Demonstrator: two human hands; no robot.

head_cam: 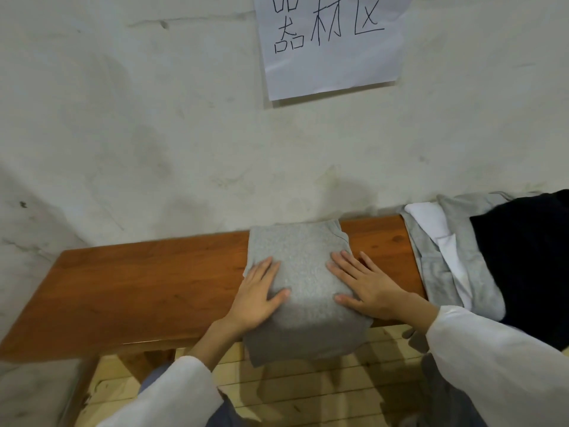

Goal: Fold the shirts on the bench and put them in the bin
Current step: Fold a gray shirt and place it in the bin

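a folded grey shirt [303, 272] lies across the middle of the wooden worktop [138, 288], a compact block of cloth. its far edge reaches almost to the wall [123, 134], and its near end hangs over the front edge of the worktop.

both hands lie flat on the shirt and grip nothing. the left hand [258, 294] rests on the shirt's left edge with its fingers straight and close together, pointing towards the wall. its thumb is spread inward onto the cloth. the right hand [366, 288] rests on the right side with its fingers straight and fanned. its thumb points in towards the other thumb, and its outer fingers reach past the cloth's edge over the bare wood. the two hands are apart, with a strip of grey cloth showing between them. a white sleeve [172, 392] covers the left arm down to the wrist, and another does the same on the right.

at the right end of the worktop sits a loose heap of clothes, well apart from the folded shirt. it holds a grey garment [437, 272], a white garment [431, 223] tucked in it, and a dark garment [529, 257] at the far right.

a paper sign [332, 47] with handwritten characters is stuck to the wall above. a pale slatted floor [308, 389] shows below the worktop.
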